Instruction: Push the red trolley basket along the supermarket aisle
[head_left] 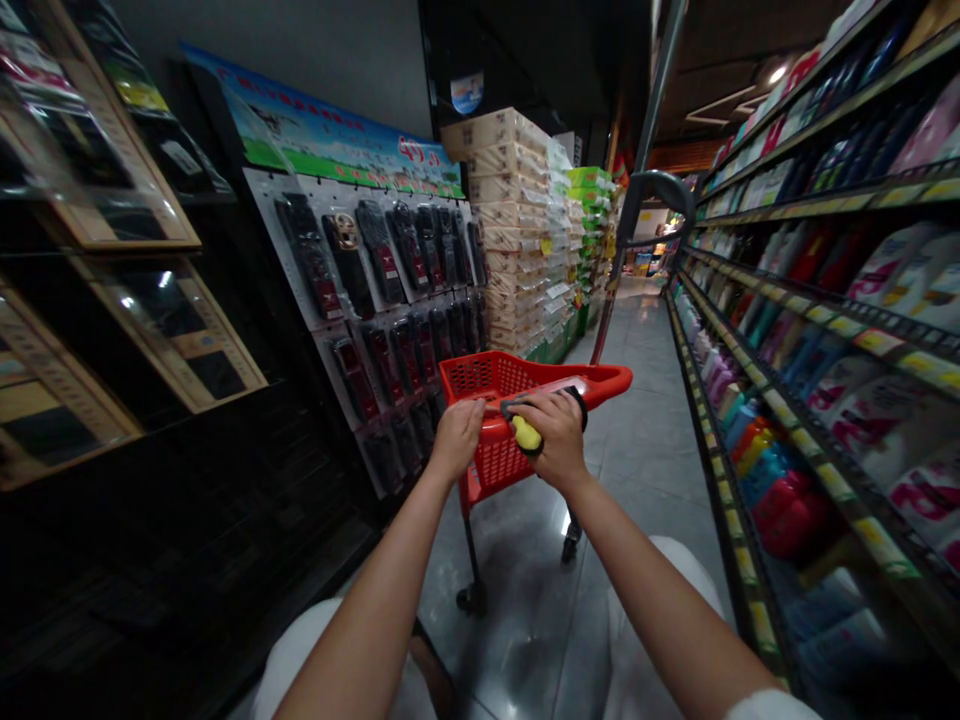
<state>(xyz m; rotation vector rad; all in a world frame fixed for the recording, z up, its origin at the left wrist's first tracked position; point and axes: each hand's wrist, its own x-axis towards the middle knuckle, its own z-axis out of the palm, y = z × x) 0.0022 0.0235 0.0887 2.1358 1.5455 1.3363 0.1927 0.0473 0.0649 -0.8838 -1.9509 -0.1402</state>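
Observation:
A red plastic shopping cart (495,478) with perforated basket walls stands in front of me on dark legs with black wheels. My left hand (458,437) is closed around the near left part of its red rim. To the right, my right hand (556,430) is wrapped over a black-and-yellow object (527,434) at the cart's near edge. Its fingers hide most of that object, so I cannot make out its kind or whether it is fixed to the cart. The basket's inside is mostly out of sight behind my hands.
A rack of belts (386,250) hangs on the left wall, beside boxed goods (165,310). Beyond it rise stacked cartons (514,230). Shelves of bottles (810,390) line the right side. Grey tiled floor (641,400) runs ahead, and a grey looped handle (660,205) stands behind the cart.

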